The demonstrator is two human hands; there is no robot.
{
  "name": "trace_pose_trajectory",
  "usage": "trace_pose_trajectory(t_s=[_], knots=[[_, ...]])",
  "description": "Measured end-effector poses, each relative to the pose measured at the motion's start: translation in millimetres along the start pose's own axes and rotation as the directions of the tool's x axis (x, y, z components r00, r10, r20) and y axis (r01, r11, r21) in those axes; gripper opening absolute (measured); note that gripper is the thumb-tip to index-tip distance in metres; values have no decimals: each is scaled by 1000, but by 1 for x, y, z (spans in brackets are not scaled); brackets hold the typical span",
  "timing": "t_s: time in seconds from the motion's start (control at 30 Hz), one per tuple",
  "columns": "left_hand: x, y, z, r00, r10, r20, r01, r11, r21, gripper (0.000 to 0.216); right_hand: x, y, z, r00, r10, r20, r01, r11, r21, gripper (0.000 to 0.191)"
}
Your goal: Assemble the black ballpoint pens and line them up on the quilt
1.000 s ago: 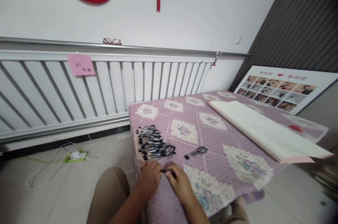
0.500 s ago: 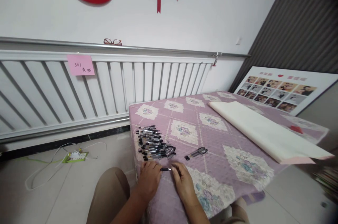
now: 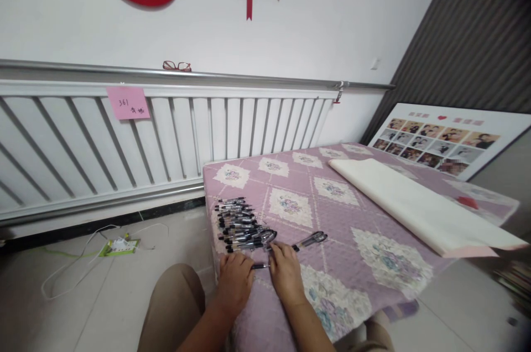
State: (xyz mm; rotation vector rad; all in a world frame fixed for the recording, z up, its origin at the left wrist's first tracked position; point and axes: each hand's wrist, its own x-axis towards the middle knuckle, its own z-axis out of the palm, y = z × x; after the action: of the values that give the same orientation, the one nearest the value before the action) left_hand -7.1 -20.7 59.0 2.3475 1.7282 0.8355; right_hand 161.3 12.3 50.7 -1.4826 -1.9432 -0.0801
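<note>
In the head view, the person is sitting at a desk [image 3: 286, 175] that is wearing a purple cloth with pale floral diamonds. The left hand [image 3: 236, 280] is lying near the desk's close left corner, its fingers curling narrowly around a black pen [image 3: 260, 267], whose exposed length is pointing right toward the right hand [image 3: 287, 272]. The rest of that pen is hiding under the left hand. The right hand is resting just beside the pen's exposed end, palm down, its fingers sitting close together and reaching toward the right end of a pile of pens [image 3: 238, 223]; whether it is gripping anything cannot be told.

The pile is lying just beyond the left hand, its black and clear pens running mostly crosswise and overlapping. A smaller bunch of pens [image 3: 312, 239] is lying apart from the pile, to the right of it and just beyond the right hand. Farther right, a folded cream sheet [image 3: 410, 208] is stretching across the cloth, with a small red piece [image 3: 468, 202] lying near its far edge. A photo board [image 3: 435, 141] is leaning behind the desk's far right end. Beyond the desk, a pink note [image 3: 128, 103] is hanging on a white radiator [image 3: 240, 125], and glasses [image 3: 177, 66] are resting on the pipe [image 3: 265, 78] above.
</note>
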Motion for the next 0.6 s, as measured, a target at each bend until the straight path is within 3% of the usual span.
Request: trace_pose_trajectory(t_s=[0.37, 0.6], knots=[[-1, -1, 2, 1000, -6, -14, 6, 1000, -3, 17, 1, -5, -4, 999, -23, 35, 24, 999, -24, 38], [0, -1, 3, 1000, -19, -7, 19, 999, -29, 14, -2, -12, -12, 987, 85, 137, -79, 995, -53, 25]])
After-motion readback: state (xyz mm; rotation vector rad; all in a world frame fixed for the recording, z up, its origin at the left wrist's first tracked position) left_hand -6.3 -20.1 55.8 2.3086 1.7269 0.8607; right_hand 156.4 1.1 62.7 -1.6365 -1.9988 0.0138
